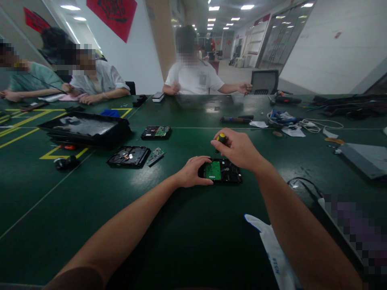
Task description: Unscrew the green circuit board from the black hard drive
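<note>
Hard drive [227,171]: lies flat on the dark green table [169,225], centre of scene, just right of middle; green circuit board [213,170] on its left part.

Surface and room, left to right. Yellow lines [27,137] mark the left of the table. Two seated persons at the far left edge, one in a green top [36,78], one in a pale shirt [109,76]. Red paper decoration [113,14] on the pillar behind. Far centre: a person in a white T-shirt [193,78], arms apart. Right of them, a mesh-backed chair [265,82]; glass doors [279,34] behind, and a pale wall [338,36] at far right. Ceiling lights [247,7] are lit.

Containers and parts, left to right. Black tray [123,135], left, holds a greyish panel [87,124]; a blue item [110,113] sits by its far side. Nearer and right of it, an open black casing [136,158] with a shiny round part [125,155] inside; a loose circuit board [156,156] is just beside it. Beyond these, a second drive [156,132], board side up.

Left hand [193,172]: partly open, thumb and fingers spanning the left end of the drive, holding it. Right hand [238,149]: closed, fingertips round the yellow-and-black handle of a screwdriver [222,137], above the drive's far side; tip contact cannot be told.

Right side: blue-and-white cable bundle [282,117] far, grey box [365,159] nearer, white glove [272,245] near, partly under the right forearm.
</note>
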